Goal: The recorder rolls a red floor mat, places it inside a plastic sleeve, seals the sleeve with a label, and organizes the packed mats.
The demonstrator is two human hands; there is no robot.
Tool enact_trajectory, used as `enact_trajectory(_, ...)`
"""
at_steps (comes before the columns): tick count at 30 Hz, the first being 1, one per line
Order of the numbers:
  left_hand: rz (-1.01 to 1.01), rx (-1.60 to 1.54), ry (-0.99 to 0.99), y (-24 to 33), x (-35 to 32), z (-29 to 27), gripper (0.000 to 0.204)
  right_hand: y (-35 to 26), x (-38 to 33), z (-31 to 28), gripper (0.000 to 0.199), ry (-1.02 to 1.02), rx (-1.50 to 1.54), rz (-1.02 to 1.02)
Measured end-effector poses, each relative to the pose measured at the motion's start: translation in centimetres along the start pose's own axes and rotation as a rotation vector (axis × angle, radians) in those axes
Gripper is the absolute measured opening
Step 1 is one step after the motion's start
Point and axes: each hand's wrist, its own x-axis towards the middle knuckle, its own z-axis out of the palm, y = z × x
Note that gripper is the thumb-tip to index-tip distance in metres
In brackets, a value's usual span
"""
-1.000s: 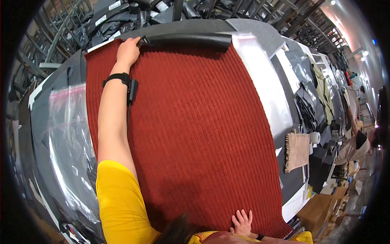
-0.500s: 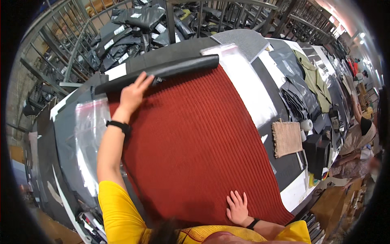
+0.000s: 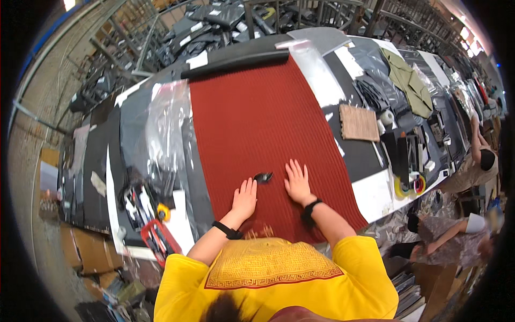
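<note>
A large dark red ribbed mat lies flat along the table, its far end rolled into a black edge. My left hand rests palm down on the near part of the mat, fingers spread. My right hand lies flat beside it, also spread. Between the two hands, touching neither clearly, sits a small black object on the mat. Both wrists wear black bands.
Clear plastic sheeting lies left of the mat, with red-handled tools and a yellow tape roll near the table's front. To the right are a tan woven piece, tape rolls and black parts. Another person works at far right.
My left hand came back from the mat's far rolled end to the near part. My right hand moved further onto the mat. Both now lie flat side by side.
</note>
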Motion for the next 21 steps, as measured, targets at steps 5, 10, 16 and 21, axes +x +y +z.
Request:
enact_trajectory(5, 0.117, -0.225, -0.065, 5.2, -11.9, 1.5, 0.064, 1.0, -7.0, -5.8, 0.065, -0.492, 0.087, -0.074)
enact_trajectory(10, 0.194, -0.266, -0.138, 6.8, -20.4, 3.5, 0.07, 2.4, -20.2, -9.9, 0.072, -0.638, 0.147, -0.228)
enact_trajectory(16, 0.169, -0.186, -0.165, 9.1, -24.0, 4.6, 0.074, 2.7, -24.8, -9.4, 0.078, -0.417, -0.063, -0.323)
enact_trajectory(21, -0.101, -0.292, -0.069, 9.8, -21.3, 1.0, 0.052, 4.7, -23.4, -9.0, 0.055, -0.433, 0.192, -0.246)
